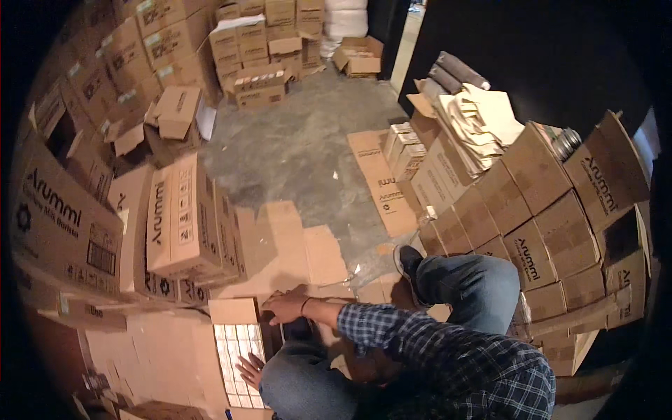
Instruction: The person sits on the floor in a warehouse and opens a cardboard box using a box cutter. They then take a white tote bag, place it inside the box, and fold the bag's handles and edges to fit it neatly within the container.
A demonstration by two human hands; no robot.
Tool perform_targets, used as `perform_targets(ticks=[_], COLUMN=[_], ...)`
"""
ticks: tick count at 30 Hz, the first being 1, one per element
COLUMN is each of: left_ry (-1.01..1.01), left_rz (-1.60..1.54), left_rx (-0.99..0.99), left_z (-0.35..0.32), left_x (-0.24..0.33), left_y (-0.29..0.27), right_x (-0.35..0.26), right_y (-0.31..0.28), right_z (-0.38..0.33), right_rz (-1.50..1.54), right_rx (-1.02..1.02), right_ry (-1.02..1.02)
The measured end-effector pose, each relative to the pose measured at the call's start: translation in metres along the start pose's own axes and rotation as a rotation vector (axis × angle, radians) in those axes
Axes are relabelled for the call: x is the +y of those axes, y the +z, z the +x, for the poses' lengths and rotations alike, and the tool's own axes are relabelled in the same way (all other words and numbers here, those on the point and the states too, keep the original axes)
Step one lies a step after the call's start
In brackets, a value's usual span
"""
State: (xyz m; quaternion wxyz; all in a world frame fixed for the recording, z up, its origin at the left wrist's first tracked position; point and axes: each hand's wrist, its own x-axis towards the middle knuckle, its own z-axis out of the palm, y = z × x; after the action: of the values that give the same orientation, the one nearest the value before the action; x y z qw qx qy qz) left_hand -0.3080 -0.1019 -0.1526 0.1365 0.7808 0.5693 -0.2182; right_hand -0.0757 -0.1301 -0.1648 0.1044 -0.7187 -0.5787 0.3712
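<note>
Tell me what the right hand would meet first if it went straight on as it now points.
Pointing left, the right hand would probably meet the brown flap by the rows of white packs first, though its height over that flap is unclear.

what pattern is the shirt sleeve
Dark blue and white check on the sleeve, best seen in the head view.

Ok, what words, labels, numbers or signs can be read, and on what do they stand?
I won't copy wording; print stands here:
Big carton, far left: bold dark lettering, round emblem.
Carton right of it: bold dark lettering, small symbols.
Right carton stack: bold dark lettering; smaller lines blurred.
Flattened cardboard, centre right: upside-down lettering.
White packs by left hand: too small to read.
</note>
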Motion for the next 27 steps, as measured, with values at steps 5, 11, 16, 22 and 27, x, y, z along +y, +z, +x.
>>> perform_targets(ticks=[5,11,16,22,27], left_ry=[0.102,0.225,0.338,0.430,0.609], left_rz=[0.036,-0.031,-0.202,-0.581,-0.951], left_rx=[0.072,0.132,0.061,-0.089,-0.021], left_z=[0.019,0.048,0.064,0.061,0.015], left_x=[0.004,-0.011,-0.016,-0.043,-0.047], left_y=[0.020,0.025,0.025,-0.008,-0.112], right_x=[0.170,0.210,0.228,0.252,0.203], right_y=[-0.102,-0.317,-0.330,-0.325,-0.374], right_z=[-0.086,-0.298,-0.399,-0.440,-0.480], right_rz=[-0.220,-0.763,-0.732,-0.322,0.177], right_rx=[0.508,1.452,1.350,1.425,2.080], right_ry=[-0.137,0.836,1.131,1.015,0.259])
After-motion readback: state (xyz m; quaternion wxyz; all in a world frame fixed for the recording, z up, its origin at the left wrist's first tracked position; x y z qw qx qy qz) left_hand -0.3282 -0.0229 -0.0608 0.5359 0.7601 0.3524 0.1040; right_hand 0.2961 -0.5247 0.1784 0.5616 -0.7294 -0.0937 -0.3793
